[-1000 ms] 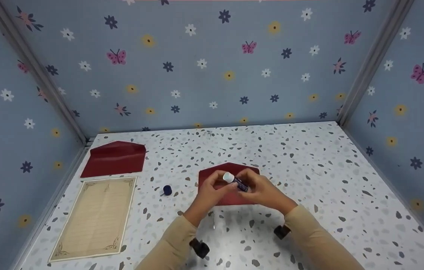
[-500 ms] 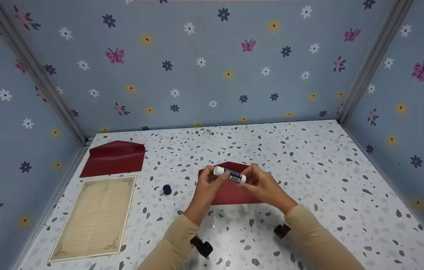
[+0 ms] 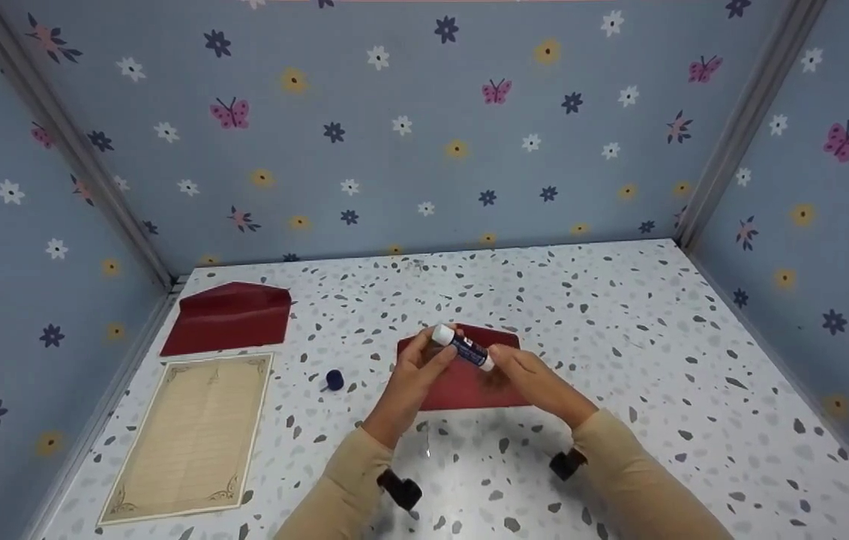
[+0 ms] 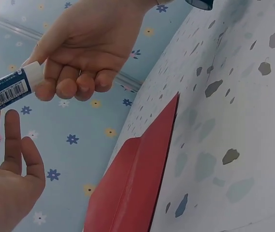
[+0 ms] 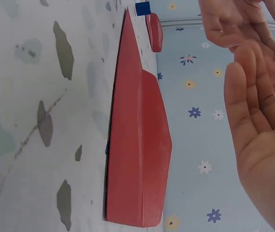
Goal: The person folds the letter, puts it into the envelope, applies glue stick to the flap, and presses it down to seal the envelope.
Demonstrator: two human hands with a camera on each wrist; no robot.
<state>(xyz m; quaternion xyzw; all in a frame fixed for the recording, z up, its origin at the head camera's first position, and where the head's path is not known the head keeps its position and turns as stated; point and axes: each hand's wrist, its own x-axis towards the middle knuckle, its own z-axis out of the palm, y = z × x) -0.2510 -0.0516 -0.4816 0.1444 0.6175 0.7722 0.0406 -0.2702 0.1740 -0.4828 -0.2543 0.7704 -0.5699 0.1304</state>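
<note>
A dark blue glue stick (image 3: 467,349) with white ends is held tilted between both hands. My left hand (image 3: 411,381) grips its tube near the upper white end. The thumb and index finger of my right hand (image 3: 538,381) pinch the lower white end, as the left wrist view also shows; the other right fingers are loosely curled. A barcode label (image 4: 10,93) is visible on the tube. Below the hands lies a red envelope (image 3: 462,388) with its pointed flap raised, partly covered by them. The glue stick's dark blue cap (image 3: 334,379) lies apart on the table, to the left.
A second red envelope (image 3: 233,324) with a pointed flap lies at the back left. In front of it is a beige sheet of bordered paper (image 3: 192,435). Flower-patterned panels (image 3: 409,165) enclose the speckled table (image 3: 619,315) at the back and sides.
The glue stick has shifted slightly left and turned so its label shows. My right fingers have changed their hold on the lower white end. Envelopes, paper and cap have stayed put.
</note>
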